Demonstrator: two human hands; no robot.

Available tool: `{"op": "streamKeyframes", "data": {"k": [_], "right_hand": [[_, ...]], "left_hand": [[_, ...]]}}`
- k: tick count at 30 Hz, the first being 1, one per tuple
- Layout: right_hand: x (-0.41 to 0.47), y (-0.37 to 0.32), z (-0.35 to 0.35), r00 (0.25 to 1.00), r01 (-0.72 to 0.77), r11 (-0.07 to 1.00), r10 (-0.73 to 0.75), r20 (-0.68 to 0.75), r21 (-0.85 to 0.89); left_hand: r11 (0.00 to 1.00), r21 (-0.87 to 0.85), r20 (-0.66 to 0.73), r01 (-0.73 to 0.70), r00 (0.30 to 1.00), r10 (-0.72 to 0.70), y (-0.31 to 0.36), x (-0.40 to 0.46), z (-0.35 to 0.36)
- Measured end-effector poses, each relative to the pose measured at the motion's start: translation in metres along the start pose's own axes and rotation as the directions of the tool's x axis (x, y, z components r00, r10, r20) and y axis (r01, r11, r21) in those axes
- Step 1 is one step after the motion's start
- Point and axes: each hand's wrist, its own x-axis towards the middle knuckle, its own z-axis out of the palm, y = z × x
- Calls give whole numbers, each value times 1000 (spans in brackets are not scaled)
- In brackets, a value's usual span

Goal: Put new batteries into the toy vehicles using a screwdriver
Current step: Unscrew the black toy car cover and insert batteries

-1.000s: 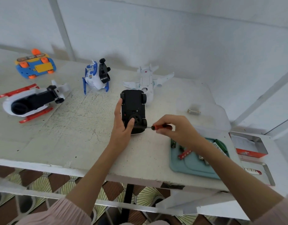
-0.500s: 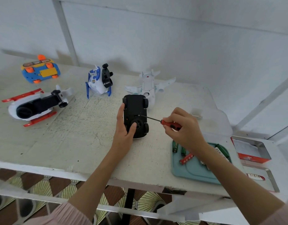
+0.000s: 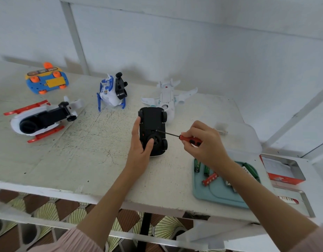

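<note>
A black toy car (image 3: 153,122) lies upside down in the middle of the white table (image 3: 80,155). My left hand (image 3: 141,145) holds it from the left, thumb on its near end. My right hand (image 3: 205,145) grips a red-handled screwdriver (image 3: 189,139) whose thin shaft slants left, its tip touching the car's underside near the centre. Green batteries (image 3: 197,165) and a red-patterned one (image 3: 210,179) lie on a teal tray (image 3: 217,194) at the right, partly hidden by my right forearm.
Other toys lie overturned: a white plane (image 3: 169,96) just behind the car, a blue-white vehicle (image 3: 111,90), a white-red helicopter (image 3: 42,119), a blue-orange car (image 3: 47,80). A clear plastic lid (image 3: 244,137), red metal tin (image 3: 281,169) and its lid (image 3: 295,201) sit far right.
My right hand has lifted the screwdriver from beside the car's near end and brought its tip onto the middle of the underside. The left hand keeps holding the car.
</note>
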Motion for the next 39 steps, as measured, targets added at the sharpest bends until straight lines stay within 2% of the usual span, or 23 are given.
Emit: {"op": "streamKeyframes", "data": {"k": [8,13,17,20,24,28,30,33,35,37,39], "right_hand": [[7,-3,-4,1000,-4,998,7,30,-70],[22,-11,-14,999,39,966,-34,26,-256],[37,-23,-17,992,118,917,-122,15,-382],[47,-33,-13,984,177,884,-168,61,-433],[57,-43,-15,979,156,869,-74,187,-470],[59,-50,-22,964,127,912,-20,266,-391],[58,-52,-23,964,45,891,79,252,-451],[58,-53,-25,928,-28,782,252,275,-622],[57,-52,-27,917,-76,821,280,283,-566],[55,-51,-28,933,-71,911,204,295,-407],[53,-51,-30,936,-41,943,152,316,-331]], "left_hand": [[1000,11,5,7,1000,-7,0,1,1],[1000,-5,6,-8,1000,8,-1,0,0],[1000,4,-3,-16,1000,16,-3,0,0],[1000,4,-3,-17,1000,17,-4,1,0],[1000,-11,-4,-15,1000,15,-3,2,0],[1000,-7,-5,-15,1000,15,-4,1,0],[1000,1,-3,-16,1000,16,-4,1,1],[1000,2,-3,-9,1000,9,-3,2,1],[1000,4,-4,-4,1000,4,-4,2,1],[1000,7,-6,-8,1000,8,-4,2,0],[1000,1,-3,-11,1000,11,-5,2,0]]}}
